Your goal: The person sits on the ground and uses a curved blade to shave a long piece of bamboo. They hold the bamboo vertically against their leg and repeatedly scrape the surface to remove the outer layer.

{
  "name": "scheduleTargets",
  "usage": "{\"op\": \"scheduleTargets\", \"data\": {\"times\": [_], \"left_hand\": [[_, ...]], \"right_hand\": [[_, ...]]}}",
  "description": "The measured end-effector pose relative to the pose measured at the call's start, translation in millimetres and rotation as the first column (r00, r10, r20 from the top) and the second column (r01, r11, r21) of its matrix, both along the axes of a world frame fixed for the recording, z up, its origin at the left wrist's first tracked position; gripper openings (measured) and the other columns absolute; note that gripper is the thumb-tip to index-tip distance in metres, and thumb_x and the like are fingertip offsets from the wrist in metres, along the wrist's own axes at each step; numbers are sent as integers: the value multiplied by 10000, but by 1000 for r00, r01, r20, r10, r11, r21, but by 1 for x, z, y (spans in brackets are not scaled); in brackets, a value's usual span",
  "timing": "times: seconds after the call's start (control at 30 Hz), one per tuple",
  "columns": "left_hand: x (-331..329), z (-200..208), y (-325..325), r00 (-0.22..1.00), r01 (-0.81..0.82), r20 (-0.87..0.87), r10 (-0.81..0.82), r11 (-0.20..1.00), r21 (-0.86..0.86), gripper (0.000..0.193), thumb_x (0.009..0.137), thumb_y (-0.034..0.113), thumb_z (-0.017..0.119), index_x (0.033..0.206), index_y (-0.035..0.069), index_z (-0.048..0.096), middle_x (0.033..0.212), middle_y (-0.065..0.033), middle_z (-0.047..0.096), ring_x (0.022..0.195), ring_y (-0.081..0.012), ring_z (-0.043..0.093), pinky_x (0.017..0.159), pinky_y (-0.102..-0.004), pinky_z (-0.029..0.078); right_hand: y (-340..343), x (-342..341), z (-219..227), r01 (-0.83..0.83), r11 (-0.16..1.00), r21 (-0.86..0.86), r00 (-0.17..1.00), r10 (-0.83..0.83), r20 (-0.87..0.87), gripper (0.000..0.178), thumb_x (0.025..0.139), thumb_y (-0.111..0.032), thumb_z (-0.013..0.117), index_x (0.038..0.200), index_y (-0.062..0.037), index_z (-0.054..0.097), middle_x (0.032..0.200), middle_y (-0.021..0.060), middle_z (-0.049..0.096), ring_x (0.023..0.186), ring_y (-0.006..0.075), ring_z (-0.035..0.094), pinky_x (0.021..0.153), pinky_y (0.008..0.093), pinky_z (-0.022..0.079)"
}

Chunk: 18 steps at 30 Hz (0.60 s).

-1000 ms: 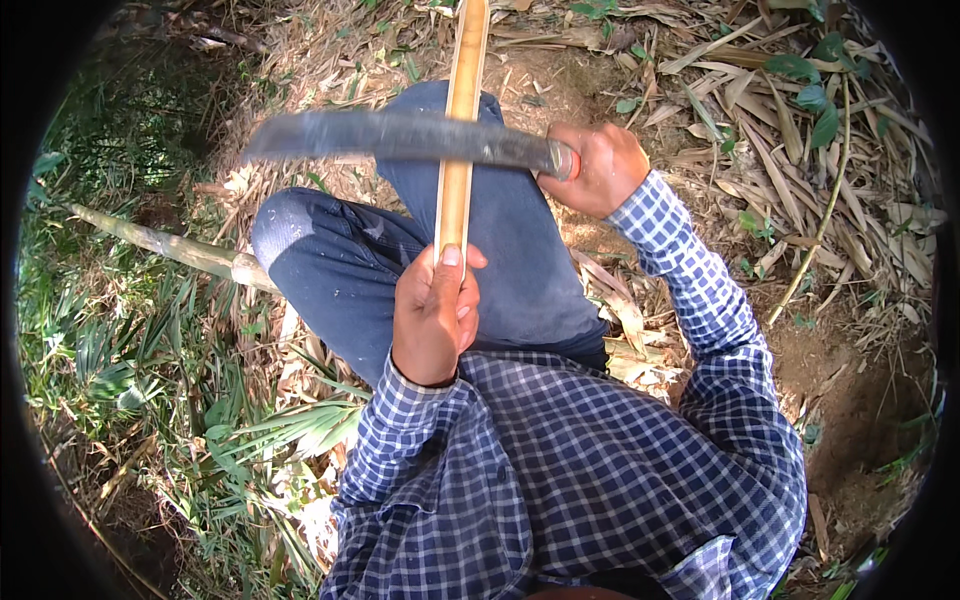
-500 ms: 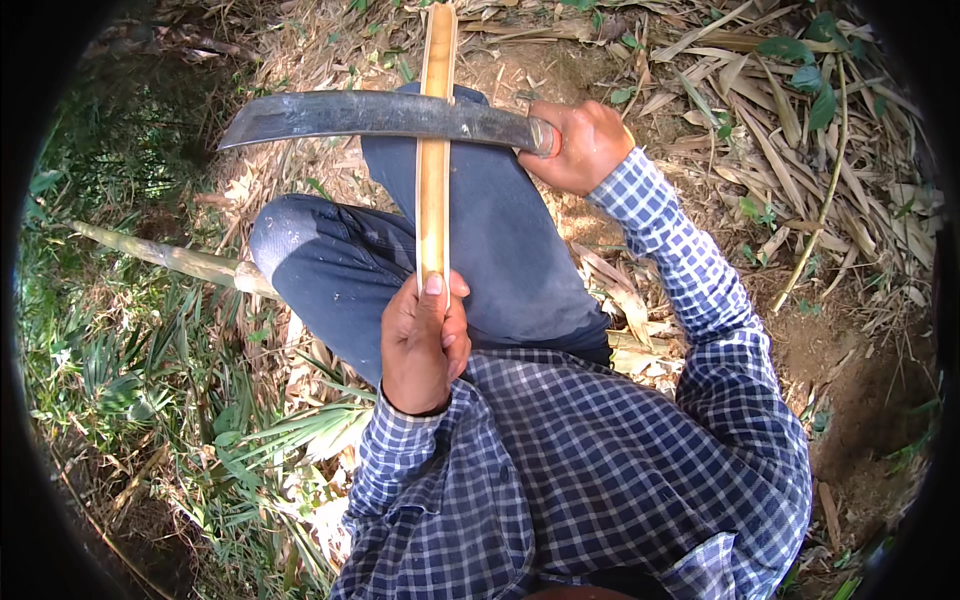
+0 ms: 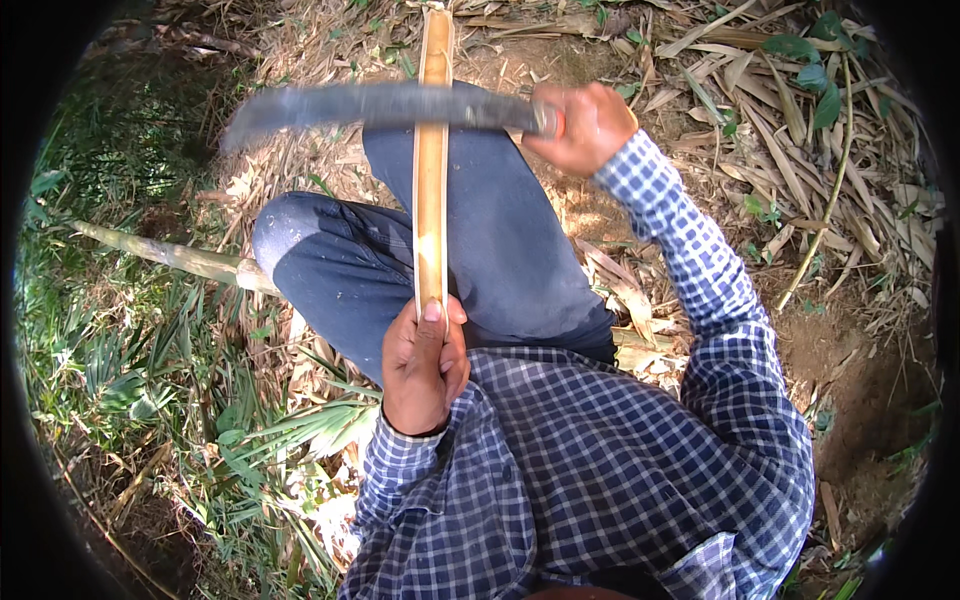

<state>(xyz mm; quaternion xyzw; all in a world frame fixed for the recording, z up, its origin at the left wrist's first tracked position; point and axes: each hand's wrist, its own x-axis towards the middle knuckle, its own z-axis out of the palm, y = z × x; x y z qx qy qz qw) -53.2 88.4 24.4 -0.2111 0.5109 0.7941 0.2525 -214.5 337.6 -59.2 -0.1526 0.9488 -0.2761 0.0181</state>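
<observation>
My left hand (image 3: 425,365) is closed round the near end of a split bamboo strip (image 3: 431,200), thumb on its pale hollow inner face. The strip points away from me over my dark trousers, its far end at the top of the view. My right hand (image 3: 582,128) grips a machete (image 3: 330,104) by its handle, which is mostly hidden in the fist. The long dark blade, smeared by motion, lies crosswise over the strip's far half and reaches left past it. Whether blade and strip touch I cannot tell.
A bamboo pole (image 3: 170,252) lies on the left and runs up to my bent knee (image 3: 290,235). Dry bamboo leaves (image 3: 780,130) cover the ground at the right, with a thin stalk (image 3: 830,200) among them. Green undergrowth (image 3: 130,390) grows along the left.
My right hand and the machete have moved slightly farther away from me along the strip. My left hand has drawn the strip a little nearer to my body.
</observation>
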Motion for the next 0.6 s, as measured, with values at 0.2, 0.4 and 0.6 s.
{"op": "scheduleTargets", "data": {"times": [0.2,0.4,0.6], "left_hand": [[4,3,-3,999,-7,39,7,1000,-7,292,1065,281,399,985,25,516,549,49,336,348,-36,259,320,-204,246],[3,5,-3,999,-26,48,26,1000,17,300,1066,299,398,977,38,517,541,59,330,343,-32,262,315,-202,243],[7,9,-4,997,-33,73,29,998,62,293,1065,290,394,977,37,511,563,53,335,340,-34,251,312,-196,244]], "right_hand": [[-3,9,8,-112,993,-31,994,111,-17,206,733,-255,725,832,-85,665,613,133,643,580,336,654,557,426,539],[-14,0,-1,-37,999,-16,999,37,-2,226,714,-298,718,844,-115,687,594,124,641,576,331,659,581,439,550],[-5,-14,-6,-11,998,59,1000,12,-16,187,765,-290,696,863,-132,686,581,72,648,473,229,636,518,396,570]]}}
